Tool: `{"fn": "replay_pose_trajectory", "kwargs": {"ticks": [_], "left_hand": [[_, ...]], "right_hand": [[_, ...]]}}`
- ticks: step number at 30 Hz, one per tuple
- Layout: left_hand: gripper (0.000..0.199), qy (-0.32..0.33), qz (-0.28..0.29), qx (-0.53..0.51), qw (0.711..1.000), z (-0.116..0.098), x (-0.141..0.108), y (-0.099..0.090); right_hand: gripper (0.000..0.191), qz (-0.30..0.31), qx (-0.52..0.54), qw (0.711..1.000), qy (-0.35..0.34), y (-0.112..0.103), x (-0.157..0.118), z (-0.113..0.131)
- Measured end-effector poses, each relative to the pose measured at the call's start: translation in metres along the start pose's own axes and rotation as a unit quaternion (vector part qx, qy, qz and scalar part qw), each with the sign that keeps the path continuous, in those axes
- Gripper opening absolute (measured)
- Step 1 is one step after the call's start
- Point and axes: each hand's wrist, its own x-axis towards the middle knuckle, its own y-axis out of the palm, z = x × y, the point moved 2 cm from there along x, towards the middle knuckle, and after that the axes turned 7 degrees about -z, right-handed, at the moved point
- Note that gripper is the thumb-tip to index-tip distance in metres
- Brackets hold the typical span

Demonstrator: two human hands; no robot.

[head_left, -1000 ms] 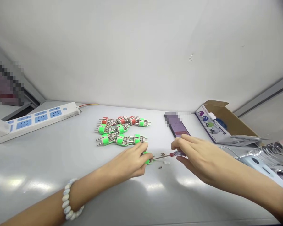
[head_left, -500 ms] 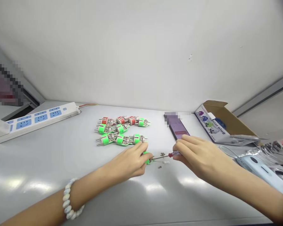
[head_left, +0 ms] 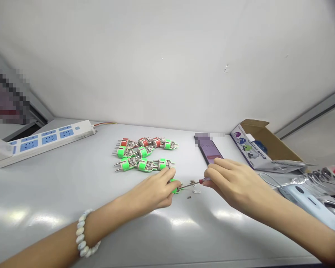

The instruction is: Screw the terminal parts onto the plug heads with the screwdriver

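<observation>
My left hand [head_left: 159,190] is closed around a green electrical plug [head_left: 175,187] and presses it to the grey table; most of the plug is hidden by the fingers. In my right hand [head_left: 226,180] is a screwdriver [head_left: 192,184] with a red collar, held nearly level. Its tip meets the plug's inner end. Beside the shaft lie small screws [head_left: 192,182], a white cord clip [head_left: 197,191] and a single screw [head_left: 189,197]. Behind my left hand several opened plugs are grouped in rows, green ones [head_left: 146,165] in front and red ones [head_left: 156,142] mostly at the back.
A white power strip [head_left: 51,139] lies at the left. Past my right hand are a phone [head_left: 210,149], an open cardboard plug box [head_left: 268,149] and a light blue device [head_left: 309,203] with a cord. A white wall [head_left: 156,67] closes off the back.
The screwdriver and my right hand have shifted very slightly, with the tip staying at the plug. My left hand keeps its hold; the camera view has moved a little.
</observation>
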Motion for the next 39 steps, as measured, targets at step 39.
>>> {"fn": "replay_pose_trajectory", "kwargs": {"ticks": [39], "left_hand": [[0.029, 0.010, -0.020, 0.035, 0.999, -0.001, -0.002, 0.006]], "right_hand": [[0.029, 0.040, 0.036, 0.999, -0.004, -0.007, 0.004, 0.015]]}}
